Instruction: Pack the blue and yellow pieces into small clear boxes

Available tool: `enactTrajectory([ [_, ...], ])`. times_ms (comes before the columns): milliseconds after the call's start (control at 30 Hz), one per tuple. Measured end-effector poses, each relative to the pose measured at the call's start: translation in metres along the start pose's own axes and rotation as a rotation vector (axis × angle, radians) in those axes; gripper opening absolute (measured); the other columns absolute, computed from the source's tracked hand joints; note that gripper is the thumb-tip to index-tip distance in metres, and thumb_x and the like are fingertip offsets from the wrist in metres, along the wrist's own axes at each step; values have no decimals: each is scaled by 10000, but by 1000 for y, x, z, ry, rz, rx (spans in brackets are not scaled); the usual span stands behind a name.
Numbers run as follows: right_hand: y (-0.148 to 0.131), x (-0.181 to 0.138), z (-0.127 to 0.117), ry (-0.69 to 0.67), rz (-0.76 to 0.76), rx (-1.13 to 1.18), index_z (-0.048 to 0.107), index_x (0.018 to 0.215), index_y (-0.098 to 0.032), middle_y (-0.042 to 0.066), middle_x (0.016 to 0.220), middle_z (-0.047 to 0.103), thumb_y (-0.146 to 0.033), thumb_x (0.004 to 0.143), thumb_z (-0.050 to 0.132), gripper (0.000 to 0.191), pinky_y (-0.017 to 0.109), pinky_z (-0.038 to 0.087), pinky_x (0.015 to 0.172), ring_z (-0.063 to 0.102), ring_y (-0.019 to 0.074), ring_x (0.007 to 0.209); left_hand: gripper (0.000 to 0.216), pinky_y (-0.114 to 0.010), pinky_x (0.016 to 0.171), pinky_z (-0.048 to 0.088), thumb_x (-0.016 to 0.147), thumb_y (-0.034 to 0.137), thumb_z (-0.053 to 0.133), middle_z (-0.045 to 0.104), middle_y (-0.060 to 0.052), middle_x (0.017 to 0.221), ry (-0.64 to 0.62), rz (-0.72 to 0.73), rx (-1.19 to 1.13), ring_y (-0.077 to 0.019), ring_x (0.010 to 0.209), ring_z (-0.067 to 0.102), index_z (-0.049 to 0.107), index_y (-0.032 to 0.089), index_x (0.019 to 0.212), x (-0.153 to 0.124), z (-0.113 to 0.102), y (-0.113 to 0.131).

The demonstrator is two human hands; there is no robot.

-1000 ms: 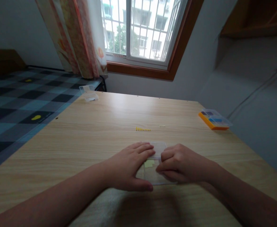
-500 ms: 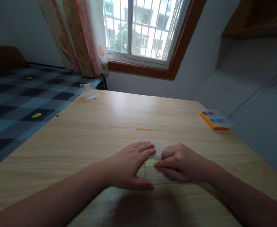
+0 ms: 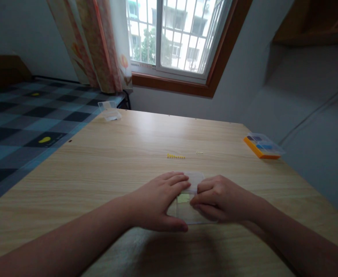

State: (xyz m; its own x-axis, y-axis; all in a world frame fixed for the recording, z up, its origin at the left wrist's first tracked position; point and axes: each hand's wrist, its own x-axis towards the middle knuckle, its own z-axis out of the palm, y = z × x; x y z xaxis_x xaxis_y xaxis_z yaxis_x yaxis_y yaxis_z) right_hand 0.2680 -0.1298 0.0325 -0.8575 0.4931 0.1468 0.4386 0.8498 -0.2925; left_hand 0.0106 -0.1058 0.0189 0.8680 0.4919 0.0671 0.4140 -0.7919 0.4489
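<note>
Head view: on your wooden table (image 3: 99, 169), your left hand (image 3: 157, 202) lies flat and spread over the left half of the clear box (image 3: 196, 179), gripping nothing. Your right hand (image 3: 221, 200) is curled closed against the box's right side; whether it pinches anything is unclear. A yellow-green patch (image 3: 183, 198) shows between your hands. A row of yellow beads (image 3: 175, 156) lies just beyond.

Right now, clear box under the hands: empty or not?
Not empty: a yellow-green patch shows in the box between left hand and right hand.
</note>
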Motion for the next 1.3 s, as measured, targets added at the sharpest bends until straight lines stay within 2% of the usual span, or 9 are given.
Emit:
enactTrajectory([
  [167,-1,1,3,-1,-7,-38,720,898,-197,1,713,606,-194,980,504,230,281,359,628,534,130,645,936,-534,1210,322,759,703,741,484,-197,1546,15,5,-4,-387,1450,423,501,157,1480,0,0,0],
  [867,-3,2,0,30,-7,-6,737,942,-196,2,721,616,-197,982,514,227,280,358,606,533,121,622,990,-530,1224,309,755,712,745,455,-208,1565,6,3,3,-394,1466,395,484,109,1495,0,1,-1],
  [967,6,-2,-9,147,6,79,749,964,-186,8,723,626,-202,995,531,221,257,378,581,548,110,607,987,-532,1220,314,756,707,747,445,-209,1572,-4,-3,15,-392,1465,397,480,114,1498,0,1,-1],
  [1067,31,-7,-15,434,109,59,756,986,-182,23,740,649,-219,990,584,177,245,432,605,582,123,649,974,-531,1218,317,755,688,758,452,-203,1568,-6,-4,20,-386,1458,410,479,125,1499,0,1,0],
  [1167,65,-11,-10,659,301,-91,762,1022,-191,58,814,677,-249,978,597,181,321,509,741,621,185,781,978,-534,1219,317,754,688,759,460,-205,1562,2,-2,9,-389,1457,411,483,113,1495,0,1,-1],
  [1233,84,-12,-2,681,410,-196,743,1149,-191,114,1016,698,-269,972,578,254,429,516,909,634,250,979,980,-542,1216,321,754,697,754,458,-206,1563,8,2,0,-393,1457,409,482,118,1496,-1,1,-2],
  [1300,99,-11,7,644,458,-283,688,1285,-181,172,1278,630,-291,962,564,363,518,460,1050,579,308,1191,971,-549,1211,327,754,698,753,458,-202,1565,15,4,-7,-398,1457,409,484,133,1497,-1,2,-2],
])
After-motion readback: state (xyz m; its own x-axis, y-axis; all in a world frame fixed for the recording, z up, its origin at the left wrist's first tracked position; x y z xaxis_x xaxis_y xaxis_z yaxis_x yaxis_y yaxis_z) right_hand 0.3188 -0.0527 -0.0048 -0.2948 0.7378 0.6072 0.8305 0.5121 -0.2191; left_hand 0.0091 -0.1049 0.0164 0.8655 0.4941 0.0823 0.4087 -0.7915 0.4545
